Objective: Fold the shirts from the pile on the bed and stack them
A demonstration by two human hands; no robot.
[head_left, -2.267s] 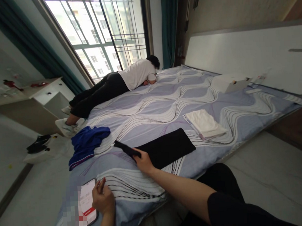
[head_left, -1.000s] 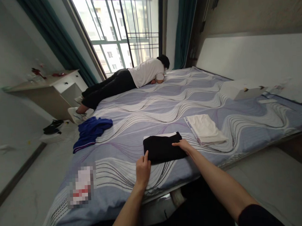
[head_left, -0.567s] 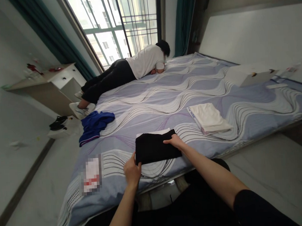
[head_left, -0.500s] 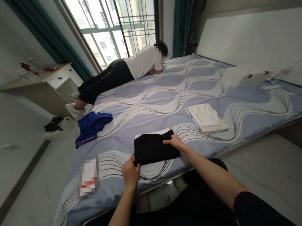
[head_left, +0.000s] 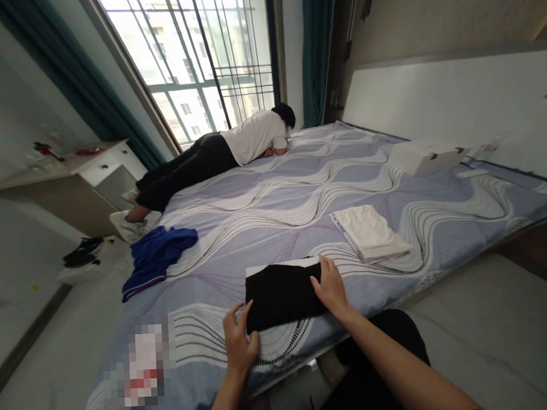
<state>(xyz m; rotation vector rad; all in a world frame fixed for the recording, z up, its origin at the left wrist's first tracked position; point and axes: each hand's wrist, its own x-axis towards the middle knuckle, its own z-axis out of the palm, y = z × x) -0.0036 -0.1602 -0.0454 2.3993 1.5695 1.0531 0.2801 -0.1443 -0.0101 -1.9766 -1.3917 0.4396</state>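
In front of me on the bed lies a folded black garment [head_left: 282, 298], flat, with a white strip [head_left: 285, 265] showing along its far edge. My left hand [head_left: 241, 342] is at its left edge, fingers apart and curved, fingertips by the cloth. At the right edge rests my right hand [head_left: 332, 290], its thumb spread from the fingers and touching the cloth. To the right sits a folded cream cloth [head_left: 369, 231] in what looks like a clear bag. A crumpled blue garment [head_left: 160, 255] with a striped hem lies at the left.
A person [head_left: 252, 139] in a white top lies across the far side of the bed [head_left: 274, 229]. A white box [head_left: 428, 156] stands at the far right. A blurred white-and-red item [head_left: 144, 368] is near the front left corner. A desk [head_left: 73, 177] stands beyond the bed's left side.
Both hands have loosened on the black garment, their fingers spreading at its edges. My view has tilted up a little, so the bed appears lower.
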